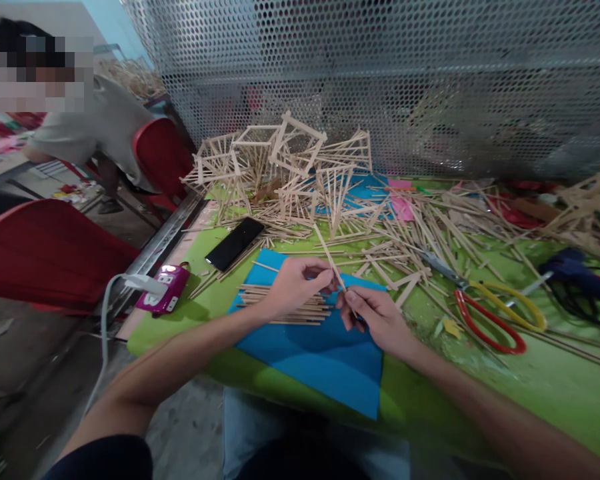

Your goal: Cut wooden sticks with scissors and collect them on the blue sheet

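Observation:
A thin wooden stick (334, 265) slants up and away between my hands, above a blue sheet (320, 360). My right hand (373, 313) pinches its lower part between thumb and fingers. My left hand (300, 285) has its fingers curled and closed, with the fingertips at the stick's middle. Several sticks (285, 308) lie side by side in a row on the blue sheet, partly hidden under my left hand.
Stick frames (297, 150) and loose sticks are piled at the back. A black phone (235, 243), purple power socket (164, 289), scissors (490, 320) and glue gun (575, 270) lie around. A person (100, 127) sits at the left. Perforated metal panel (380, 87) behind.

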### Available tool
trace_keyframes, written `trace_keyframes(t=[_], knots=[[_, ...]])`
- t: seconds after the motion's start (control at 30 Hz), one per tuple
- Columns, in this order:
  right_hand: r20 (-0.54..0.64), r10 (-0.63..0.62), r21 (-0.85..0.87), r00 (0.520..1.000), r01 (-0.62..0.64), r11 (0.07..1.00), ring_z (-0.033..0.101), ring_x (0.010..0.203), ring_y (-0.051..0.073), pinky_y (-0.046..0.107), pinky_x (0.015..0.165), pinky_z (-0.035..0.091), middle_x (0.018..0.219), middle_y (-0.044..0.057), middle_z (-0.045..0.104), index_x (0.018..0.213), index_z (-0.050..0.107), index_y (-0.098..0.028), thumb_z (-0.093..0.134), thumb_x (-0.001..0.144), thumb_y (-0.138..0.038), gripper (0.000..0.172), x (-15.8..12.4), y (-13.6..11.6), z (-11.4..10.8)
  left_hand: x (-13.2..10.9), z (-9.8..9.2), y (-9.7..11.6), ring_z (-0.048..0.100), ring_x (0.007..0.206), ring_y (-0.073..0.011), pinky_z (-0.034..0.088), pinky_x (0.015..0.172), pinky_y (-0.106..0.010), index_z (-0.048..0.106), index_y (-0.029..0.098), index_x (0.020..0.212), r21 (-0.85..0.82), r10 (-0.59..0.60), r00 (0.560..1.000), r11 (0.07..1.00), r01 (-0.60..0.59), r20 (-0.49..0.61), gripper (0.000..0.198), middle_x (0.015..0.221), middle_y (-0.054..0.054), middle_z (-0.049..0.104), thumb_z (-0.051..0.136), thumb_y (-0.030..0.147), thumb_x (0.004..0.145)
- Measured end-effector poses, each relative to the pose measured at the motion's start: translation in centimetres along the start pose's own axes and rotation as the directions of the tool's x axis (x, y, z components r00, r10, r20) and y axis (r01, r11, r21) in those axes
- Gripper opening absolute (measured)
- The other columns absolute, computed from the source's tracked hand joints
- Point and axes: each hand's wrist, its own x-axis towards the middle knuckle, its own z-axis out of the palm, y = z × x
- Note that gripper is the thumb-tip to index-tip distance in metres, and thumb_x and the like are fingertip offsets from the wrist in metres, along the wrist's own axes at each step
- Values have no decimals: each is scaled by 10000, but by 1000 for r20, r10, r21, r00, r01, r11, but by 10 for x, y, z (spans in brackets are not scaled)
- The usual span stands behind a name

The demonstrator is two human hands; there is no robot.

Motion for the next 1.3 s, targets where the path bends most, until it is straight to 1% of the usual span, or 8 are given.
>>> trace_keyframes(t=[0.17, 0.3, 0.5, 0.6, 0.8, 0.9, 1.03, 1.3], knots=[[-113, -34, -12, 993, 33, 999, 434, 460, 102, 240, 456, 344, 589, -12, 630, 886, 651, -192, 522, 1042, -581, 439, 0, 3, -3, 1, -3, 5, 735, 713, -143, 637, 705, -255, 752, 118, 921, -49, -31, 998, 998, 28, -58, 246, 845, -83, 780, 703, 359, 912], [-198, -63, -74, 978, 49, 996, 414, 447, 97, 245, 448, 310, 580, -21, 623, 913, 685, -187, 561, 1037, -542, 396, 1, 4, -6, 2, -6, 10, 716, 688, -134, 629, 680, -253, 731, 124, 911, -107, -40, 999, 994, 36, -32, 223, 796, -62, 754, 693, 344, 908], [-142, -191, -398, 971, 120, 909, 488, 529, 109, 263, 550, 350, 608, -7, 619, 716, 626, -191, 495, 1081, -462, 473, -1, 0, -7, 4, -5, 10, 683, 720, -144, 643, 691, -307, 666, 157, 950, -365, -97, 984, 920, 146, 148, 192, 813, -20, 682, 727, 322, 872], [-128, -213, -484, 969, 126, 866, 466, 508, 100, 269, 560, 346, 609, -8, 616, 664, 600, -191, 484, 1088, -445, 508, -2, -2, -8, 5, -7, 10, 633, 648, -133, 616, 629, -290, 617, 176, 882, -449, -93, 987, 882, 143, 132, 216, 726, 10, 613, 698, 375, 902], [-62, -198, -469, 978, 147, 871, 545, 550, 122, 276, 575, 379, 656, -5, 673, 782, 671, -208, 491, 1090, -435, 422, -3, -1, -10, 5, -9, 12, 654, 622, -122, 566, 602, -254, 595, 177, 842, -315, -37, 999, 948, 47, 38, 355, 763, 1, 655, 684, 505, 945], [-51, -214, -484, 976, 163, 859, 529, 535, 124, 283, 578, 380, 650, -7, 672, 776, 666, -214, 494, 1089, -421, 413, -3, -2, -9, 6, -9, 10, 607, 561, -88, 521, 573, -215, 594, 176, 845, -265, -29, 999, 964, 18, -36, 366, 690, 29, 614, 708, 512, 933], [-59, -219, -488, 974, 163, 858, 552, 535, 125, 275, 579, 400, 638, -11, 673, 791, 672, -214, 493, 1087, -422, 404, -4, -4, -7, 8, -10, 9, 521, 447, -68, 485, 520, -203, 539, 202, 906, -208, 0, 999, 978, -8, -40, 342, 570, 88, 534, 689, 505, 955], [-93, -248, -520, 964, 165, 838, 584, 556, 131, 276, 611, 436, 651, -3, 679, 777, 674, -212, 477, 1087, -404, 414, -7, -4, -5, 7, -17, 11, 551, 435, -73, 426, 438, -185, 530, 199, 942, 50, 149, 985, 988, -145, -86, 404, 670, 21, 700, 548, 595, 1022]])
